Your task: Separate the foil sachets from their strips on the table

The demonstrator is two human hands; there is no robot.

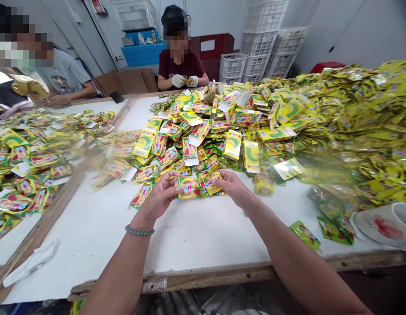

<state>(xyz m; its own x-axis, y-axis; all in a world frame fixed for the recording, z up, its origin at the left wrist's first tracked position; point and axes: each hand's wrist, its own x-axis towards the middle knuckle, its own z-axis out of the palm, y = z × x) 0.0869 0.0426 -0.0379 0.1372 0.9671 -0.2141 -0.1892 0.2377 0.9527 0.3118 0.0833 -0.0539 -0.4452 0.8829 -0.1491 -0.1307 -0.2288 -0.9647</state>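
My left hand (161,196) is closed round the left end of a small yellow and green printed box (187,188), a little above the white tabletop (189,236). My right hand (237,189) pinches a small shiny yellow sachet (213,184) at the box's right end. Whether the sachet's tip is inside the box I cannot tell. Just beyond my hands lies a heap of similar boxes (233,144), some with white flaps open, mixed with green sachets. Another box (142,194) lies to the left of my left hand.
A large pile of yellow sachets (363,109) fills the right side. Near the right edge lies a floral cup (383,225) beside green sachets (306,235). A wooden strip (42,232) divides off more boxes at left. Two people sit across the table, one wearing white gloves (178,81).
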